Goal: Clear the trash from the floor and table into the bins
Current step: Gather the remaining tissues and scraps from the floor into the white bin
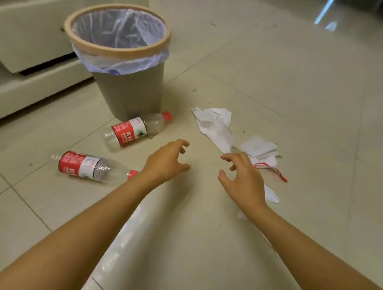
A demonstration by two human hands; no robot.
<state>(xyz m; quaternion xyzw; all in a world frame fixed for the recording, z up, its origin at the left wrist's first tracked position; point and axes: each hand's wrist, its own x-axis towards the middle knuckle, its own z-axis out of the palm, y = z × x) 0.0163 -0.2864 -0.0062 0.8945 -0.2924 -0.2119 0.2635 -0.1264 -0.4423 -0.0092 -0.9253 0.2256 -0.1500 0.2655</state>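
Note:
A grey bin (131, 94) with a tan rim and a pale plastic liner stands on the tiled floor. At its foot lies an empty bottle (134, 130) with a red label and red cap. A second such bottle (91, 166) lies nearer, its cap beside my left wrist. Crumpled white paper (215, 126) and a folded white sheet (257, 145) lie to the right, with a red-edged scrap (273, 169). My left hand (165, 163) hovers over bare floor, fingers loosely spread, holding nothing. Over the paper scraps, my right hand (244, 180) is spread the same way, partly hiding them.
A cream piece of furniture (25, 50) with a low ledge sits behind and left of the bin. More white scraps (271, 195) lie under my right wrist. Tiled floor stretches to the right and back, with small dark specks on it.

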